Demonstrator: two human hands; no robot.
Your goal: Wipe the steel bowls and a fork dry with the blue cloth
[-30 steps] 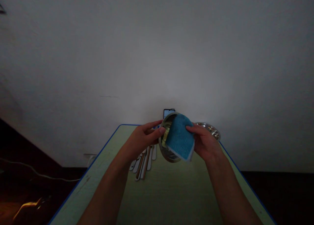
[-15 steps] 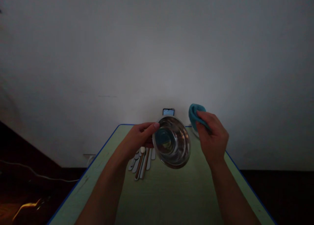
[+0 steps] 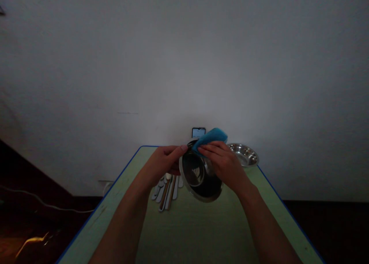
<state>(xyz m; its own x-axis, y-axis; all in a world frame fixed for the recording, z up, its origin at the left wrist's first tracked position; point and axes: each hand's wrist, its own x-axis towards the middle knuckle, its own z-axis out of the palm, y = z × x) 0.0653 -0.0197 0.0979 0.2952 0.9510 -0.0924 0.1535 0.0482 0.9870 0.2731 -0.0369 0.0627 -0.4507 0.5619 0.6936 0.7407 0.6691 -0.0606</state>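
A shiny metal bowl (image 3: 193, 175) is held up over the table, tilted so that its inside faces me. My left hand (image 3: 167, 158) grips its left rim, thumb on the edge and the other fingers behind. In my right hand (image 3: 223, 160) is a blue cloth (image 3: 215, 136), pressed against the upper right rim and inner wall of the bowl. That hand covers part of the bowl's right side. Below and left of the bowl, several pieces of cutlery (image 3: 165, 195), some with brown handles, lie on the table.
A second metal bowl (image 3: 245, 154) stands at the table's far right corner. The phone (image 3: 198, 132) is upright by the wall (image 3: 184, 64) at the back. Blue edging runs round the pale green table (image 3: 196, 233). A white cable (image 3: 49, 207) hangs on the left.
My right hand has moved left with the cloth, from beside the bowl onto its rim. The second bowl behind has come into view. My left hand stays on the rim.
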